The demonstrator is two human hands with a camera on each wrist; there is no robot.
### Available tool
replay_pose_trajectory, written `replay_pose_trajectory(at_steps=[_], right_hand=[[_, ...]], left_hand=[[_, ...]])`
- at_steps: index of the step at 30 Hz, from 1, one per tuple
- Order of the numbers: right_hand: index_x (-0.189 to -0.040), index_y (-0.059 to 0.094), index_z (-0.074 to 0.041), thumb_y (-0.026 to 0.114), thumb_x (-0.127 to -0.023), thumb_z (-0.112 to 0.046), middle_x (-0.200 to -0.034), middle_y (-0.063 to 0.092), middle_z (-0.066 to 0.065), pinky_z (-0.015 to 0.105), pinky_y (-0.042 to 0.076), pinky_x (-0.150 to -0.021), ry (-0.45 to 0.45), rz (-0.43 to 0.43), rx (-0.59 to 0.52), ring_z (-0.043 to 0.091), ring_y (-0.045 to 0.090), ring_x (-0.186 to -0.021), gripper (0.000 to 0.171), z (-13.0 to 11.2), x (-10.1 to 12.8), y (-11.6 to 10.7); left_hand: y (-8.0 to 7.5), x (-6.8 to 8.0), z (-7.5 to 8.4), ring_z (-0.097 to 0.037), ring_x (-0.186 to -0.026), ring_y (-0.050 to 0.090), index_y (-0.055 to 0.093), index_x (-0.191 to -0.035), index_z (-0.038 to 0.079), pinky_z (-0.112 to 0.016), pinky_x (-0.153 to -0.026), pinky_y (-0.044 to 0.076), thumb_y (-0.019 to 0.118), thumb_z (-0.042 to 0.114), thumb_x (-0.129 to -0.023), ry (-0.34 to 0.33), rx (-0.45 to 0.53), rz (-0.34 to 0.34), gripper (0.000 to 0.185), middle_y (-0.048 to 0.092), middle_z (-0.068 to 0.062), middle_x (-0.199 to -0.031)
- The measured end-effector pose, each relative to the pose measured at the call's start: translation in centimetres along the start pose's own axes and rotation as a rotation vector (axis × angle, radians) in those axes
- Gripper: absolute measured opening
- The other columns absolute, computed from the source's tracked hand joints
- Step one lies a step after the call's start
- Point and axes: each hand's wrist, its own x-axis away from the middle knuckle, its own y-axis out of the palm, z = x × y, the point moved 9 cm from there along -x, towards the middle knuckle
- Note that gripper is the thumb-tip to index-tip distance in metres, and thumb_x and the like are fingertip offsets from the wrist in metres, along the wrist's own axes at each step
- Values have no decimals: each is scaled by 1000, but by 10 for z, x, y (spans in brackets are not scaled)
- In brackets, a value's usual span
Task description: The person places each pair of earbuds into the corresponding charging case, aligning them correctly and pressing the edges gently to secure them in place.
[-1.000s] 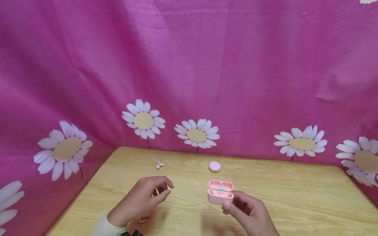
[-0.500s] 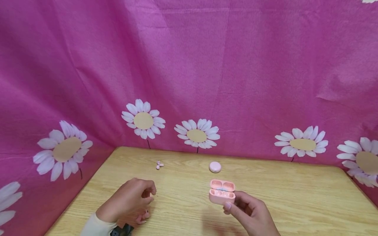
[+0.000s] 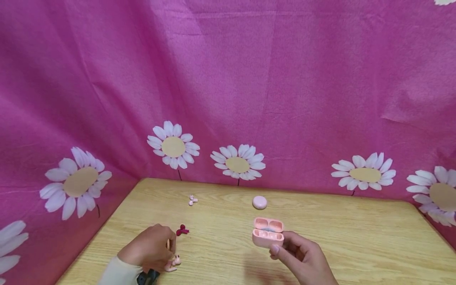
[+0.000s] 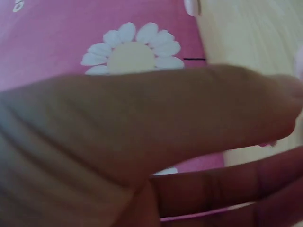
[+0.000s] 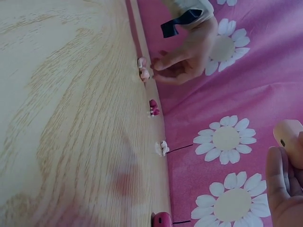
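R hand [image 3: 303, 253] is gripping the peach charging case [image 3: 267, 239] at its R end, thumb on the near side, fingers behind; grip is clamped on the case. Case is being held approx. level above the wood-grain table [image 3: 356, 233]; its lid is standing raised on the far side, w/ the inner wells showing. L hand [image 3: 151, 245] is hovering low at the near L area of the table, fingers bent, thumb and fingertips showing apart in the R wrist view; from where I'm standing, I'm not able to tell whether any fingertip is touching the peach earbuds [image 3: 177, 260], which are lying on the table right at that hand. Crimson earbuds [image 3: 183, 230] are lying just beyond the same hand's fingers. Lt. pink earbuds [image 3: 192, 200] are lying farther back, near the table's far edge. Round pink case [image 3: 259, 202] is sitting to their R, well apart, directly behind the peach case. Cream sleeve [image 3: 119, 272] is covering the L forearm, w/ a blk. wrist device [image 3: 147, 277] showing at the cuff. Magenta cloth [image 3: 303, 79], daisy print, is hanging behind the table and along its L side.
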Motion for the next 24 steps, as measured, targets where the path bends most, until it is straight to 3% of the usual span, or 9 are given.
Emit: replay_pose_trajectory(at_steps=[3,6,13,18,24], right_hand=[[-104,66,1,67,-90,-9,-84,67,18,34,57,-72,-3,-3,-10,20,66,-75,18,0,0,0],[-104,66,1,67,-90,-8,-85,66,20,34,57,-72,-12,-2,-12,20,66,-75,17,0,0,1],[-103,66,0,68,-89,-9,-81,67,9,32,56,-70,-20,9,2,20,66,-74,16,-1,0,0],[-103,66,1,67,-89,-7,-81,67,9,31,56,-70,-34,0,-2,21,66,-73,16,-2,0,0],[-105,65,1,68,-89,-10,-83,67,11,30,56,-72,25,3,-12,20,66,-75,20,2,0,-1]], left_hand=[[6,1,-6,-14,-66,46,60,-64,18,-30,-58,40,76,4,-59,-59,12,-42,22,54,7,-69],[11,1,-10,-17,-65,44,58,-66,15,-33,-59,40,78,3,-61,-133,36,-89,23,52,3,-69],[18,0,-16,-16,-62,47,57,-69,14,-31,-57,41,81,7,-66,-236,18,-145,25,51,2,-69],[20,2,-16,-17,-52,47,56,-69,15,-28,-49,37,79,8,-62,-243,18,-152,25,52,1,-66],[25,3,-18,-10,-35,41,55,-67,14,-23,-41,31,76,4,-59,-255,22,-173,25,51,1,-55]])
